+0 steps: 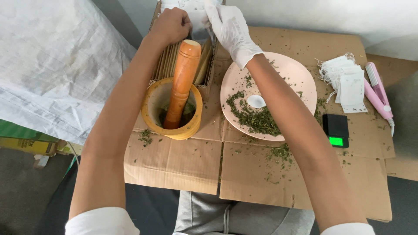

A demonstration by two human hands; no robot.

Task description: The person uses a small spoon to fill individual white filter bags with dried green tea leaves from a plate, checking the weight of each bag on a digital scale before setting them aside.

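Both my hands meet at a small white paper sachet (194, 15) over the cardboard box (209, 65) behind the wooden mortar (172, 126): bare left hand (171, 25) pinching one edge, gloved right hand (228, 27) the other. Thin, limp, tearable; best held by its edges. Its top is cut off.

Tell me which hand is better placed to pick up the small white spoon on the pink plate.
The right hand, probably. Its arm already lies across the pink plate, above the white spoon. The left hand is beyond the wooden mortar.
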